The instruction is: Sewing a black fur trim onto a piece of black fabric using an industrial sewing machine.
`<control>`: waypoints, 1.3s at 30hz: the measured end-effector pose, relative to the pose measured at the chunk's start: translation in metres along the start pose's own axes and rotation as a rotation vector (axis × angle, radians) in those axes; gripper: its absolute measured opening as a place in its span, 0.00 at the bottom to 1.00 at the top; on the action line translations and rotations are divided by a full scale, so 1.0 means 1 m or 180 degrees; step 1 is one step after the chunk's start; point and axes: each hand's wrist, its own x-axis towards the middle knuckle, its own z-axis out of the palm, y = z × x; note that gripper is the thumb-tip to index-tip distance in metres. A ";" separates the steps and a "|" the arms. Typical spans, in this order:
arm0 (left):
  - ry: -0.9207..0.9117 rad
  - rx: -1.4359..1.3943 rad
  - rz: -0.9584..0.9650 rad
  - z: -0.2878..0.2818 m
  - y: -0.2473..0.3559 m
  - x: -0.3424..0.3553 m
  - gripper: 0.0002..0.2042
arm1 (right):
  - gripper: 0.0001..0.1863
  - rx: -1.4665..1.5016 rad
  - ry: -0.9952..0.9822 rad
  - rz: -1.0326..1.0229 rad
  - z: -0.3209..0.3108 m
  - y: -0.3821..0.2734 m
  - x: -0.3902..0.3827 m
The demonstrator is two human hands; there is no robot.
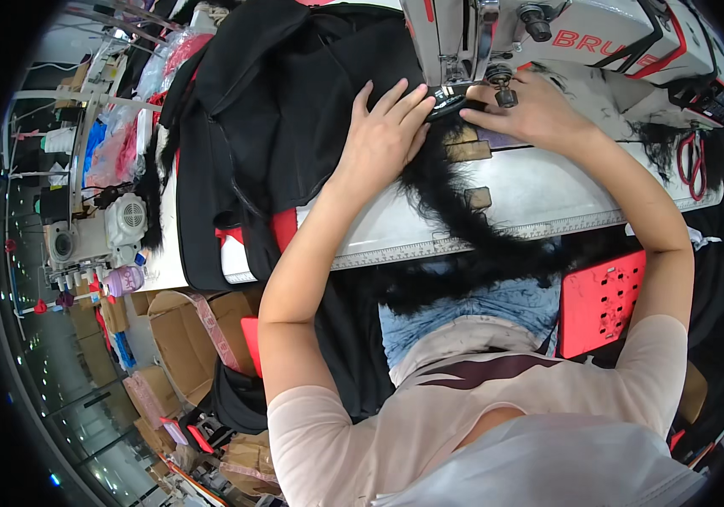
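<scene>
Black fabric lies heaped across the white bench in the head view, left of the sewing machine and reaching up to its needle area. The left hand rests on this cloth near its right edge, fingers spread, the tips just beside the presser foot. Across the foot, the right hand stretches its fingers toward the same spot; machine parts hide some of them, so whether they pinch anything cannot be told. Black fluffy trim runs from between the hands, over the ruler along the near edge, down to the denim-covered lap. Red-handled scissors lie at far right.
</scene>
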 end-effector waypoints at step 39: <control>0.0693 0.0492 -0.0224 -0.008 0.039 0.017 0.10 | 0.12 0.0294 0.0392 0.1292 0.011 -0.016 -0.010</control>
